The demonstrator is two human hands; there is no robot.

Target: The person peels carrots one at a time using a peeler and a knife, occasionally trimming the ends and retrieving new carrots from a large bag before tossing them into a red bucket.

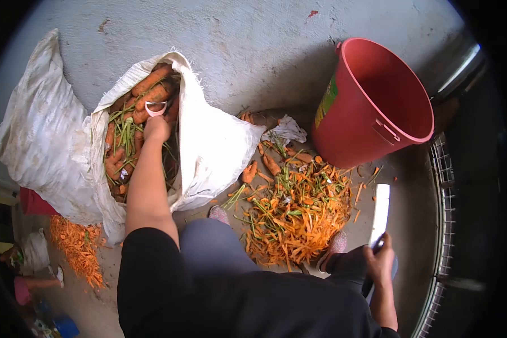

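Observation:
My left hand (pixel 156 129) reaches into an open white sack (pixel 208 152) and is closed around a pale pink peeler (pixel 155 109). Unpeeled carrots (pixel 152 81) with green stalks (pixel 127 133) fill the sack, right beneath the peeler. Down by my right knee, my right hand (pixel 382 260) grips the dark handle of a broad-bladed knife (pixel 381 209), its pale blade pointing away from me. Between my feet lies a heap of carrot peelings (pixel 298 225) mixed with green stalks.
A red bucket (pixel 343 112) stands against the grey wall (pixel 253 39), beyond the heap. A metal grid (pixel 446 197) runs along the right. Another peelings pile (pixel 76 248) is at left, near another person's arm (pixel 39 283) and a blue container (pixel 66 327).

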